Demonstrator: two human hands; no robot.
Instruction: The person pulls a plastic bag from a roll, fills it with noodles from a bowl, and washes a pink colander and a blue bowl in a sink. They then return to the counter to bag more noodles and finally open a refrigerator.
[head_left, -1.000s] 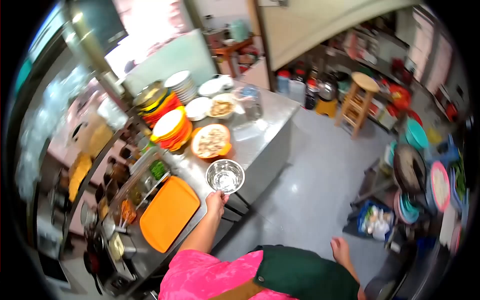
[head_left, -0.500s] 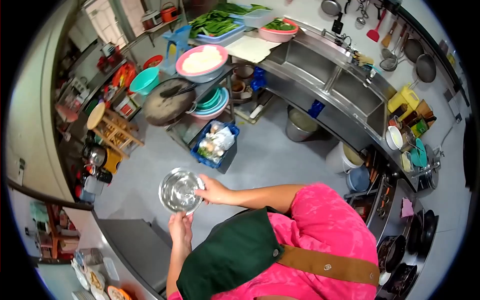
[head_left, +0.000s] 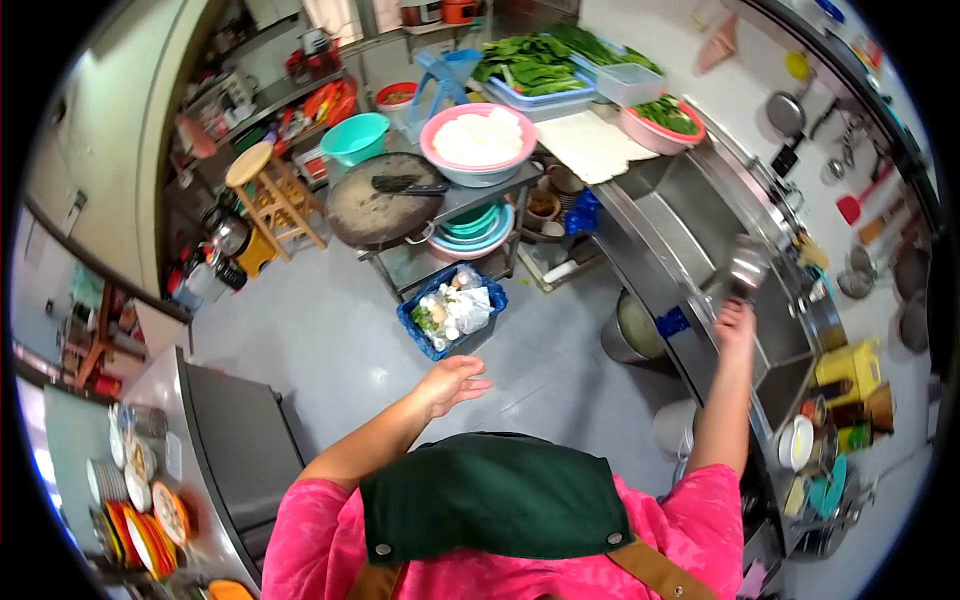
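My right hand is stretched out over the front of the steel sink, gripping a shiny metal bowl. The bowl is tilted on edge and somewhat blurred; its inside is hidden. Nothing is in my left hand, which hangs over the floor with its fingers extended. Just beyond that hand stands a bin lined with a blue bag, with eggshells, greens and white plastic in it.
A metal cart carries a large wok and a pink basin of white food. Leafy greens lie in a blue tray behind. Under the sink is a metal bucket. A steel counter with dishes runs along the left.
The bowl, held in both hands before, has gone right to the sink in my right hand. My left hand has let go of it. The view has turned to the right.
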